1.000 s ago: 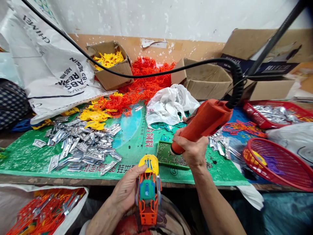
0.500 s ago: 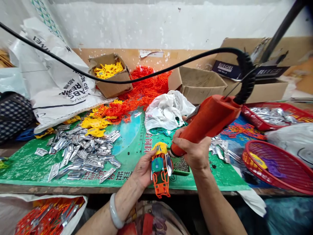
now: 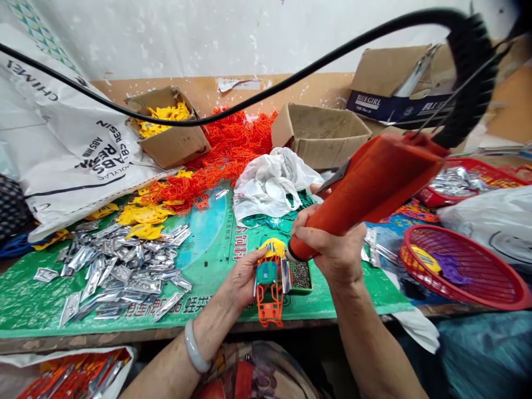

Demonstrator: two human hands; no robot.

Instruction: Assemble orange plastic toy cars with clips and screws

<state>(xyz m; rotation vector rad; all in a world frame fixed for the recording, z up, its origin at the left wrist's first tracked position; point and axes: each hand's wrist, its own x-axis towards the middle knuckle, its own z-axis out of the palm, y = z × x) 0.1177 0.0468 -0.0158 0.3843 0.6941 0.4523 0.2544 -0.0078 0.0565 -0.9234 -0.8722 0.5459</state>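
Wrapped round a red corded electric screwdriver [image 3: 361, 194], my right hand [image 3: 332, 244] holds it tilted, its dark tip low and to the left. My left hand [image 3: 245, 274] grips a toy car body [image 3: 269, 282] by its left side. That body has a yellow front, a green middle, an orange frame and silvery side pieces. The screwdriver's tip is close to the yellow front's right side; whether they touch I cannot tell. Just right of the car body, partly hidden behind it, a green tray [image 3: 302, 277] holds many small screws.
Silvery parts [image 3: 124, 271] lie heaped at left, below yellow parts [image 3: 143, 216] and an orange frame pile [image 3: 233, 144]. A white plastic bag [image 3: 274, 183] covers green parts. Cardboard boxes [image 3: 328, 133] stand behind. A red basket [image 3: 461, 266] is at right; a black cable [image 3: 257, 97] crosses overhead.
My left hand has carried the car body up and forward from near my lap to beside the screw tray. The screwdriver has tilted further, its cable end swinging rightward. The view has shifted slightly.
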